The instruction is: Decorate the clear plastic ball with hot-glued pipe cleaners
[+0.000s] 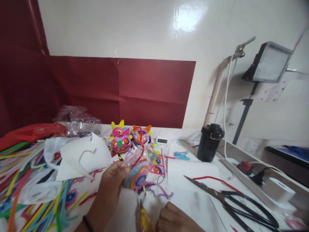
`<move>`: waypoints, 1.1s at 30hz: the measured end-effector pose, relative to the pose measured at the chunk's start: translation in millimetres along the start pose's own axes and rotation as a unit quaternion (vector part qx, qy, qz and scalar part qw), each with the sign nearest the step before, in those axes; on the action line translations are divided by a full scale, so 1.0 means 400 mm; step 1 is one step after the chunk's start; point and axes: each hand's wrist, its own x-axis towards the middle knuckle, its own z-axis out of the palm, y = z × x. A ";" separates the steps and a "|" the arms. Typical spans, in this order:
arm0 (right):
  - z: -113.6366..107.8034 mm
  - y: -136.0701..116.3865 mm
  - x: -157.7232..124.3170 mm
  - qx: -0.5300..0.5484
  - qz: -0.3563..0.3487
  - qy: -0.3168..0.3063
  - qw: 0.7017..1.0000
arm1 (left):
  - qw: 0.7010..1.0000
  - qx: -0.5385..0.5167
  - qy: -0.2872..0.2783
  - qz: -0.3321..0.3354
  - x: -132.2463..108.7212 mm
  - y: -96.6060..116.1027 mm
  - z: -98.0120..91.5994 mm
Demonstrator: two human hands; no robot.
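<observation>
My left hand point(113, 180) pinches a round ornament point(138, 175) covered in rainbow stripes of fuzzy pipe cleaner, with clear plastic at its upper side. A red pipe cleaner point(142, 143) rises over the ornament, and purple strands hang below it. My right hand point(175, 219) is low in the frame with its fingers curled; whatever lies inside them is hidden. Just left of that hand, a yellow tool point(145, 220) with a narrow pointed tip aims up at the ornament. Whether the right hand touches this tool is unclear.
Loose pipe cleaners point(29, 164) and white paper scraps point(83, 156) cover the left side. Finished-looking animal-face ornaments point(121, 143) stand behind. On the right are large black-handled scissors point(224, 197), a black cup point(210, 143) and a power strip point(260, 187). A small digital display point(162, 140) sits at the back.
</observation>
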 end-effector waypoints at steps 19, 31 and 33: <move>-0.198 0.083 0.165 -0.102 0.077 -0.011 0.992 | 0.990 0.127 -0.063 0.026 -0.011 -0.034 -0.008; -0.178 0.100 0.158 0.078 0.157 0.080 0.981 | 0.990 0.135 -0.047 0.014 -0.019 -0.023 0.010; -0.172 0.103 0.159 0.095 0.174 0.085 0.976 | 0.989 0.141 -0.048 0.014 -0.018 -0.027 0.007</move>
